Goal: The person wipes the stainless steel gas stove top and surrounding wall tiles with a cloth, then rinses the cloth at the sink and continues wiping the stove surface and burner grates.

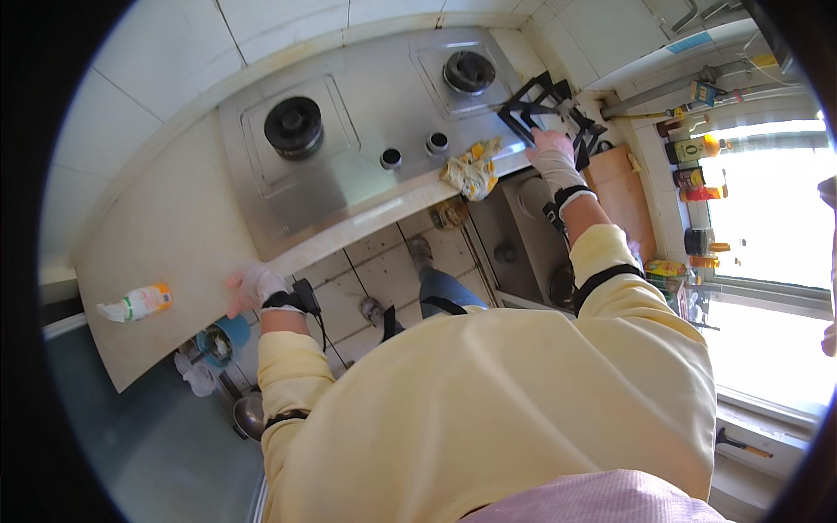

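Observation:
My right hand, in a clear glove, grips a black pan support at the right end of the steel gas hob. Another black support piece lies against it, so where one ends is hard to tell. My left hand, also gloved, is at the counter's front edge with its fingers apart and nothing in it. A white spray bottle with an orange label lies to its left in the picture. A crumpled yellow-and-white cloth rests on the hob's front edge, left of my right hand.
Two bare burners and two knobs stand up from the hob. A sink and a wooden board are at right. Below the counter are a blue bin and a metal pan. Bottles line the windowsill.

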The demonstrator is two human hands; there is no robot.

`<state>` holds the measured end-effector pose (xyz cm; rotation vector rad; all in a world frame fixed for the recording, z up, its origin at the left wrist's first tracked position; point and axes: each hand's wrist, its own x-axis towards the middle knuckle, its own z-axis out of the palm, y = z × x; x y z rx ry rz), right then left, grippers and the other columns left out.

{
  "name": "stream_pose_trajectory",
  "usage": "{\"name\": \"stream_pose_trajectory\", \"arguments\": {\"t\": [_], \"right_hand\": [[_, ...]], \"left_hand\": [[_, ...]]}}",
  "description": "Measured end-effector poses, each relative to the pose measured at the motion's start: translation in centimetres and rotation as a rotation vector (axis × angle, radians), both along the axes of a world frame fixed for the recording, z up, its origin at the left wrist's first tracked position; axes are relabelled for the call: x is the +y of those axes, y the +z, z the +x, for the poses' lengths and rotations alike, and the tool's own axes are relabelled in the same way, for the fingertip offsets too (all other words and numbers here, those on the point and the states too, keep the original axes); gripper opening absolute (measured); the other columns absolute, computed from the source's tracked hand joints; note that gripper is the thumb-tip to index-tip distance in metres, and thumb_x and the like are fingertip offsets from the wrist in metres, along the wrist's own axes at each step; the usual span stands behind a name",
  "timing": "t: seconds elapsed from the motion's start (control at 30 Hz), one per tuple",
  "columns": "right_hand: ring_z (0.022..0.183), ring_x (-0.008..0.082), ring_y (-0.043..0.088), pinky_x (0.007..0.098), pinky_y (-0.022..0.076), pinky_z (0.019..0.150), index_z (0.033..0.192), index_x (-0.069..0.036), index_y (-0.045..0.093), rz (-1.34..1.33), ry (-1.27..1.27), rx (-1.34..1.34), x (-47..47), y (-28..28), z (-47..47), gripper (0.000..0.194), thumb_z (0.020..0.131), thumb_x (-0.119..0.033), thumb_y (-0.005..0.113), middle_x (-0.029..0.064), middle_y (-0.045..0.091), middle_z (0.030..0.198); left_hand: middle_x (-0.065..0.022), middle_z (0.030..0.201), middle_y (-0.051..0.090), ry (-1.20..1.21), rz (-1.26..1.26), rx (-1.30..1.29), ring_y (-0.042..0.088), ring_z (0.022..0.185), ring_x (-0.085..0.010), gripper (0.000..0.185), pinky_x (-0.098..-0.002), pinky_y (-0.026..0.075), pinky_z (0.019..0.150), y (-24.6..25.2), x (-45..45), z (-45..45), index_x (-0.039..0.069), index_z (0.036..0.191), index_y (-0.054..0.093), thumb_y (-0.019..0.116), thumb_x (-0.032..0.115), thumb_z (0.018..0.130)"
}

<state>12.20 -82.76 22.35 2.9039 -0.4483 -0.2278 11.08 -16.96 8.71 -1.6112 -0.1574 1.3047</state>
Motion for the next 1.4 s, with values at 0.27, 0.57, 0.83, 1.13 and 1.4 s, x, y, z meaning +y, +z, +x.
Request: {"name": "stream_pose_trajectory", "arguments": {"t": [0.27,0.57,0.83,1.13,1.4], "right_hand": [[0.111,0.0416,0.07,0.0506,0.0557,0.093,0.123,-0.007,0.071,0.216,-0.305,-0.337,-3.2,3.2,1.2,0.058,0.087,-0.052,0.075,0.0222,0.075,0.113],[0.105,0.0222,0.069,0.0344,0.0536,0.093,0.129,-0.002,0.071,0.866,-0.67,-0.681,-11.8,-7.9,-0.9,0.053,0.092,-0.04,0.079,0.0093,0.076,0.113],[0.063,0.0077,0.055,0.0239,0.0446,0.06,0.099,-0.005,0.076,1.207,-0.71,-0.777,-15.0,-11.6,0.2,0.026,0.099,-0.031,0.074,-0.0022,0.065,0.074],[0.055,0.0071,0.05,0.0236,0.0392,0.05,0.097,-0.005,0.076,1.268,-0.726,-0.895,-14.1,-7.6,1.1,0.028,0.101,-0.032,0.072,-0.0023,0.06,0.068],[0.056,0.0069,0.049,0.0234,0.039,0.05,0.097,-0.003,0.078,1.302,-0.724,-0.929,-11.3,-5.0,0.1,0.032,0.101,-0.034,0.074,-0.0023,0.061,0.07]], "left_hand": [[-0.0247,0.126,0.07,1.271,-0.155,-2.279,0.069,0.113,-0.0379,0.088,-0.0453,0.051,0.104,-6.8,2.5,1.1,-0.002,0.16,0.038,0.066,0.047,0.092],[-0.0318,0.133,0.066,1.281,-0.103,-2.232,0.069,0.116,-0.0451,0.084,-0.0529,0.058,0.093,-5.1,1.9,1.2,-0.017,0.154,0.036,0.046,0.051,0.105],[-0.0243,0.158,0.048,0.135,-0.025,-0.413,0.053,0.137,-0.0534,0.056,-0.079,0.052,0.087,-5.7,3.6,-0.2,0.001,0.152,0.052,0.063,0.026,0.103],[-0.028,0.148,0.053,0.17,-0.232,-0.855,0.06,0.126,-0.0541,0.064,-0.0759,0.053,0.085,-4.9,3.8,-1.2,-0.004,0.154,0.043,0.06,0.031,0.103],[-0.0276,0.131,0.061,0.262,-0.217,-0.894,0.065,0.114,-0.0502,0.072,-0.0678,0.055,0.082,-6.0,3.7,-0.9,-0.003,0.158,0.034,0.057,0.037,0.103]]}}
